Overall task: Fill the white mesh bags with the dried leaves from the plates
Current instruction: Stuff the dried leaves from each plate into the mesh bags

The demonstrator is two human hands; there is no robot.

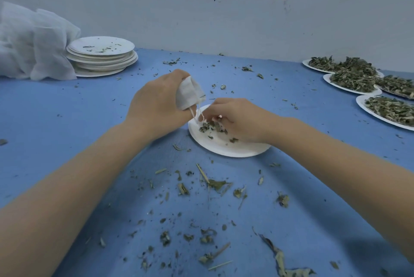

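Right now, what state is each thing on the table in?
Mesh bag: held by left hand, drawstrings dangling.
Right hand: gathering leaves.
Centre plate: nearly emptied.
Stacked plates: empty, crumbs only.
Right-side plates: heaped with leaves.
Tablecloth: littered with leaf bits.

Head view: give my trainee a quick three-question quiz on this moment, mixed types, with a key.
1. True or false: the left hand holds a white mesh bag.
2. Where are the right hand's fingers? A) on the stack of used plates B) in the leaves on the near plate C) on the full plates
3. Fill in: the full plates lie at the table's far ____ side.

Key: 1 true; 2 B; 3 right.
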